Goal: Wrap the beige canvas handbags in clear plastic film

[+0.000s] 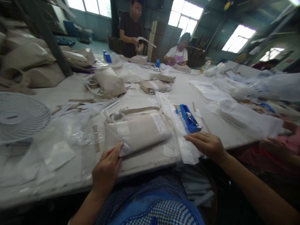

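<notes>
**Beige bag (142, 129) steadied by the left hand (106, 170), right hand (208, 146) over at the plastic sleeve (184, 153)**

I take the bag as my clock centre. It lies folded flat on the white table (145, 164), near the front edge, its strap (140, 109) along the twelve o'clock side and pale film (159, 123) across each end.

My hands are well apart. The left is clamped on the bag's corner at seven to eight o'clock. The right is at three o'clock, fingers stretched out over the sleeve; I can't tell whether they grip it or only rest there.

I read the step as packing: bag folded, wrapping in place, sleeve being reached for. The next move, in my judgement, calls for a sure pinch on one layer of sleeve, then bringing it to the bag while the left keeps the fold closed. I'd steer clear of the blue tape dispenser (184, 118), just above the right fingertips at two to three o'clock.
</notes>
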Demonstrator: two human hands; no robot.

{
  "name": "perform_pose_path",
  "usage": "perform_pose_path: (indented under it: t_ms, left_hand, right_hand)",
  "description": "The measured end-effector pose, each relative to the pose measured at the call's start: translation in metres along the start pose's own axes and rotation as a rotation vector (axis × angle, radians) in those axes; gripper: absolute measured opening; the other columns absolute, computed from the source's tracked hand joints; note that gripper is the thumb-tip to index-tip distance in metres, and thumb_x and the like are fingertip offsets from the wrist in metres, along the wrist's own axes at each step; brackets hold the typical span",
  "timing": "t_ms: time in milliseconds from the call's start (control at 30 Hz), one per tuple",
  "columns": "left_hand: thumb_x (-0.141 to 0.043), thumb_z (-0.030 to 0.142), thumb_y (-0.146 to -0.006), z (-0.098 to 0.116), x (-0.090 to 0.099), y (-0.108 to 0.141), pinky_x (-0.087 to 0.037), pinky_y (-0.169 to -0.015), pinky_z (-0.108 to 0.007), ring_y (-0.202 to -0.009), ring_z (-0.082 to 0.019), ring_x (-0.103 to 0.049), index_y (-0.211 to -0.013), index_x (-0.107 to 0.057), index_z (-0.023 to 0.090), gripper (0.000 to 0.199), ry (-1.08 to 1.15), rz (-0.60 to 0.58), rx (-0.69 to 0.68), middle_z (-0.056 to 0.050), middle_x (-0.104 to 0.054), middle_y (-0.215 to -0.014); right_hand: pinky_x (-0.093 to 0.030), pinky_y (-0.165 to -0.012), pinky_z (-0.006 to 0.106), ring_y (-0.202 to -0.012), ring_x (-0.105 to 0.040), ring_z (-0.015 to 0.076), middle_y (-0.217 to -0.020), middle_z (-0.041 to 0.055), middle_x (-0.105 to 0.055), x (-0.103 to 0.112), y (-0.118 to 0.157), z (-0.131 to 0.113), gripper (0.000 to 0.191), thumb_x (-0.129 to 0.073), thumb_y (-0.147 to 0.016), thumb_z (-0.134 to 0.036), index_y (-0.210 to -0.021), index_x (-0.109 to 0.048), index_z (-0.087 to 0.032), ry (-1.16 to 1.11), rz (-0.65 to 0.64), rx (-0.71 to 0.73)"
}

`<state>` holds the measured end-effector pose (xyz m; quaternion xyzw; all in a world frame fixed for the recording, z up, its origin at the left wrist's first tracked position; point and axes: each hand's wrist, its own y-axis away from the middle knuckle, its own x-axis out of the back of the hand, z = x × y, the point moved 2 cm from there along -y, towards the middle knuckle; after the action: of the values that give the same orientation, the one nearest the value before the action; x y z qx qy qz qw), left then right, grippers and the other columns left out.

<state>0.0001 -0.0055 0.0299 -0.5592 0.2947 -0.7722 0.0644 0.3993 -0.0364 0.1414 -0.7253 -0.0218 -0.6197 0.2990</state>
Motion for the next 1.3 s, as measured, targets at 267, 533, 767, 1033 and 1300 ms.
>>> perform_pose_path:
  t_ms: [267, 533, 767, 1033, 1300]
  left_hand:
    - [-0.057, 0.007, -0.086, 0.003, 0.000, -0.003, -0.056, -0.090, -0.024, -0.107, -0.017, -0.064, -0.135, -0.056, 0.026, 0.053, 0.165, -0.070, 0.107, -0.003, -0.071, -0.116]
    - [-0.054, 0.006, -0.089, 0.002, -0.003, 0.000, -0.056, -0.094, -0.025, -0.111, -0.015, -0.064, -0.136, -0.054, 0.023, 0.050, 0.270, -0.033, 0.101, -0.003, -0.071, -0.116]
    - [-0.055, 0.006, -0.089, 0.002, -0.006, 0.003, -0.056, -0.098, -0.028, -0.115, -0.018, -0.063, -0.139, -0.051, 0.023, 0.053, 0.240, -0.021, 0.064, -0.005, -0.071, -0.119]
    - [-0.055, 0.007, -0.090, 0.003, -0.008, 0.003, -0.057, -0.097, -0.030, -0.117, -0.018, -0.063, -0.139, -0.052, 0.022, 0.051, 0.191, 0.010, 0.030, -0.005, -0.070, -0.123]
    - [-0.054, 0.012, -0.091, 0.004, 0.010, 0.002, -0.051, -0.106, -0.035, -0.122, -0.018, -0.059, -0.123, -0.063, 0.027, 0.036, 0.431, 0.017, 0.047, -0.002, -0.069, -0.125]
  right_hand:
    - [-0.042, -0.063, 0.027, -0.070, -0.065, 0.0149, -0.078, 0.0028, -0.073, -0.066, -0.137, -0.115, 0.023, -0.057, -0.096, -0.037, -0.089, -0.075, -0.025, -0.292, -0.250, 0.442]
    - [-0.026, -0.054, 0.028, -0.069, -0.065, 0.0197, -0.080, 0.0046, -0.075, -0.122, -0.238, -0.152, 0.025, -0.069, -0.086, -0.046, -0.079, -0.076, -0.023, 0.153, -0.574, 0.544]
    - [-0.034, -0.060, 0.027, -0.073, -0.066, 0.0210, -0.080, 0.0045, -0.076, -0.130, -0.262, -0.161, 0.030, -0.074, -0.080, -0.057, -0.084, -0.079, -0.028, 0.269, -0.702, 0.552]
    - [-0.039, -0.064, 0.028, -0.083, -0.068, 0.0248, -0.094, 0.0094, -0.075, -0.136, -0.267, -0.122, 0.053, -0.063, -0.080, -0.072, -0.093, -0.075, -0.021, 0.184, -0.534, 0.231]
    - [-0.047, -0.072, 0.032, -0.086, -0.070, 0.0240, -0.097, 0.0066, -0.075, -0.103, -0.161, -0.048, 0.036, -0.046, -0.099, -0.049, -0.100, -0.072, -0.024, 0.026, -0.049, -0.184]
